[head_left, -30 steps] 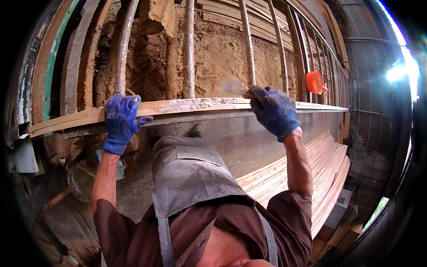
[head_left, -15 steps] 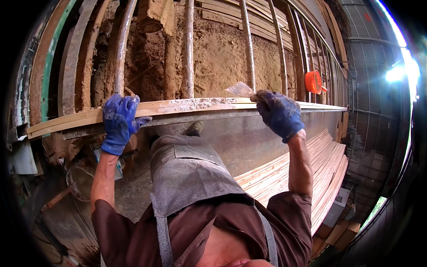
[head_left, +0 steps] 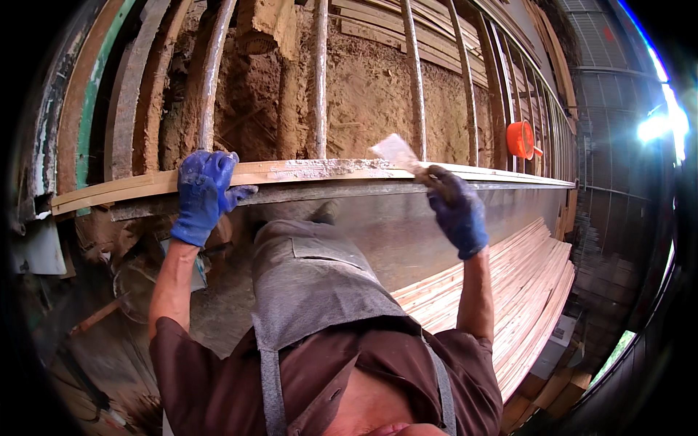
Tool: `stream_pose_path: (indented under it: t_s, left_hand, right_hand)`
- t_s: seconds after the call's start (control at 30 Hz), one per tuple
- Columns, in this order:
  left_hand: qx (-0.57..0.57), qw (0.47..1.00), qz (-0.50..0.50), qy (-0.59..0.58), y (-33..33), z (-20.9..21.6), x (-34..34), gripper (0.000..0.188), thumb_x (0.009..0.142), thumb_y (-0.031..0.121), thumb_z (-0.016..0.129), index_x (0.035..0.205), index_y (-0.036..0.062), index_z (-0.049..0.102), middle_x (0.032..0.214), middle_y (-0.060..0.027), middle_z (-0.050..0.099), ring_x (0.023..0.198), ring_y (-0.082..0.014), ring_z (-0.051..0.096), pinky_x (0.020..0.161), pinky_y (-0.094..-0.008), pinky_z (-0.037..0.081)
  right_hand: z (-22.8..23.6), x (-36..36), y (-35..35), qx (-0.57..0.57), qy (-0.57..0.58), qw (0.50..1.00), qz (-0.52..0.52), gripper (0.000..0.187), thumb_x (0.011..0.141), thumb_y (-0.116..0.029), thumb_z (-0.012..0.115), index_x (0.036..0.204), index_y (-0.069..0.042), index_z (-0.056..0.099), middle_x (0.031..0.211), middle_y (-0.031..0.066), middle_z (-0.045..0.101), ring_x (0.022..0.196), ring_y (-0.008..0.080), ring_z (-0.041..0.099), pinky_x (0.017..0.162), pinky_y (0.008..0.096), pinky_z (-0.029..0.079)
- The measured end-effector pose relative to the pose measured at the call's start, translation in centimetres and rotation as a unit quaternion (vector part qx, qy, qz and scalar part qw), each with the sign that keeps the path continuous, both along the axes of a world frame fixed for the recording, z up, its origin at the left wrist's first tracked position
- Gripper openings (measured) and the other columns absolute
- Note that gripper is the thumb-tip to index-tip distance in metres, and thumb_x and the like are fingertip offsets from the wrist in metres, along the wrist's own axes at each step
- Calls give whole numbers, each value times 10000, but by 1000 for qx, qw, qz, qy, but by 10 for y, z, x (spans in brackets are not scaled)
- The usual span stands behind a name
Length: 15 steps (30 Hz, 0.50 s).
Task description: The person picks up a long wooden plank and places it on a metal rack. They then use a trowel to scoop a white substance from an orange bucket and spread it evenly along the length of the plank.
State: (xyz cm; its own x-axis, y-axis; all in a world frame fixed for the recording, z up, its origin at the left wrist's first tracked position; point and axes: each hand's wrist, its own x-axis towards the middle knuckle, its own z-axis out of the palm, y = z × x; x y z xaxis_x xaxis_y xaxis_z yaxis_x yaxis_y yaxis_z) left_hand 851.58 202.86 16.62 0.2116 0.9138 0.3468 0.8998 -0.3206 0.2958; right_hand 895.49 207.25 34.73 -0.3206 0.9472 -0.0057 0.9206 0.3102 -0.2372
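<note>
Long board: from where I'm standing, a pale wooden board (head_left: 265, 172) is running crosswise in front of the person, and everything below goes by it.
White paste: a lumpy patch of paste (head_left: 336, 168) is sitting on the board between the two hands.
Left hand: blue-gloved left hand (head_left: 206, 192) is hooking its fingers over the board near the left end, thumb poking out along the near side. Can't tell if it's clamping or just leaning.
Right hand: blue-gloved too, the right hand (head_left: 458, 212) is closing around the scraper's handle, mostly on the near side of the board.
Scraper: the flat, pale scraper (head_left: 395, 150) is pointing its blade past the board's far edge, just beside the paste. Can't tell if it's touching wood.
Bars: several worn bars (head_left: 321, 87) are stretching away from the board's far side, brown crumbly stuff (head_left: 371, 94) showing between them.
Orange cup: a bright cup with a handle (head_left: 520, 139) is sitting beyond the board, toward the right end.
Planks: a big pile of planks (head_left: 512, 291) is lying on the near side of the board, off to the right.
Apron: the person's grey apron (head_left: 313, 291) is hanging on the near side of the board.
</note>
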Motion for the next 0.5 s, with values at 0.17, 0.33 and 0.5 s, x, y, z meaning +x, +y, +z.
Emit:
stream_pose_path:
  t_s: [0.17,0.33,0.5]
  left_hand:
    - [-34,999,-4,1,3,5,0,687,727,609,780,1138,68,675,1034,-127,660,1002,-368,613,915,-510,461]
    - [-33,999,0,9,2,9,3,688,719,600,797,1138,69,673,1031,-123,664,1000,-365,620,913,-503,463]
    - [-6,1000,0,13,0,6,2,682,746,619,784,1149,80,674,1049,-114,670,1014,-354,627,920,-502,466]
  right_hand:
    - [-26,-44,-32,-3,54,999,-3,511,874,-183,743,1365,-172,602,1110,158,670,988,390,672,837,485,558]
    - [-85,-41,-73,33,133,990,-44,506,815,-129,764,1298,-100,615,1109,164,645,1002,397,650,826,483,550]
    - [-97,-87,-88,36,175,982,-65,378,840,-122,761,1188,-106,614,1076,159,628,951,401,644,773,499,549]
